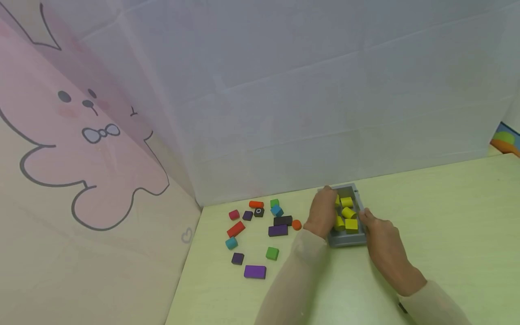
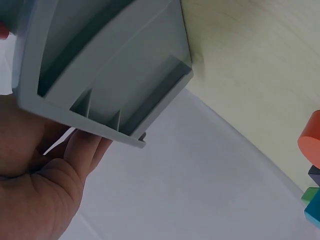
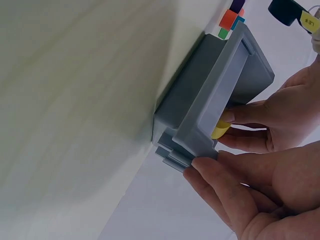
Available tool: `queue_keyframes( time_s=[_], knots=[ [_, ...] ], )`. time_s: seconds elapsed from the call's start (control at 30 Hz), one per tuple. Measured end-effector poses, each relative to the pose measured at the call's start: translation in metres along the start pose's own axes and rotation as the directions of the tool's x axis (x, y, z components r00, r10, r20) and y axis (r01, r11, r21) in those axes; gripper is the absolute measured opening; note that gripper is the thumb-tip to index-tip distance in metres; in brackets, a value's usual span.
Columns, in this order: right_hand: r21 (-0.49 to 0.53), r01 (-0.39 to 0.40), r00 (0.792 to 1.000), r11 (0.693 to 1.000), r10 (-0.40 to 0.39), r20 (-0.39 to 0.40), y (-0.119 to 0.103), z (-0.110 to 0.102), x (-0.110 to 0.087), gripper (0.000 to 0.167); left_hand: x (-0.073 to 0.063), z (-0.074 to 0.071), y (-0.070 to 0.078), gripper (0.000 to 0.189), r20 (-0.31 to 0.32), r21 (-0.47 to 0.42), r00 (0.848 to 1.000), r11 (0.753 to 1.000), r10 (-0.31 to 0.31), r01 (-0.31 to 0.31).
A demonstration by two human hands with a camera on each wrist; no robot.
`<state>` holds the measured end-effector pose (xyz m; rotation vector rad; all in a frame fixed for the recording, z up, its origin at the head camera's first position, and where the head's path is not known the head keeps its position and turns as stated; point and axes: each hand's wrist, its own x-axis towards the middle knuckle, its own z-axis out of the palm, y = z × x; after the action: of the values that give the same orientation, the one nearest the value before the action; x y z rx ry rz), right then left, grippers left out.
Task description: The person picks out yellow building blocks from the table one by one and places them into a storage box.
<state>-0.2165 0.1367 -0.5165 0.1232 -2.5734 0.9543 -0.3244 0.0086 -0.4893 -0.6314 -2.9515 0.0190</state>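
Observation:
A grey plastic tray (image 1: 348, 242) sits near the table's back edge with several yellow blocks inside, among them a yellow cube (image 1: 351, 226) and a yellow cylinder (image 1: 348, 213). My left hand (image 1: 322, 211) reaches over the tray's left side. Between its thumb and fingers, a yellow block (image 3: 220, 131) shows in the right wrist view. My right hand (image 1: 383, 239) grips the tray's right rim, thumb and fingers at its edge. From the left wrist camera, the tray wall hides the blocks and part of the left hand (image 2: 50, 175).
Left of the tray lie loose blocks, including a purple block (image 1: 255, 271), a green cube (image 1: 272, 253), a red block (image 1: 236, 229) and an orange piece (image 1: 297, 225). A sheet-covered wall (image 1: 284, 135) rises behind the table, with a rabbit print (image 1: 101, 180) at left.

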Motion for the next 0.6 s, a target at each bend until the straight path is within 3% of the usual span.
queue_keyframes(
  time_s=[0.33,0.6],
  knots=[
    [-0.002,0.002,1.000,1.000,-0.002,-0.009,0.001,0.002,-0.001,0.035,0.002,0.002,0.009,0.019,-0.005,0.063,1.000,0.998,-0.010,0.010],
    [0.020,-0.008,1.000,1.000,0.008,-0.004,0.000,0.001,-0.002,0.034,0.008,0.009,0.015,0.023,0.064,0.083,0.996,0.995,-0.061,0.056]
  ],
)
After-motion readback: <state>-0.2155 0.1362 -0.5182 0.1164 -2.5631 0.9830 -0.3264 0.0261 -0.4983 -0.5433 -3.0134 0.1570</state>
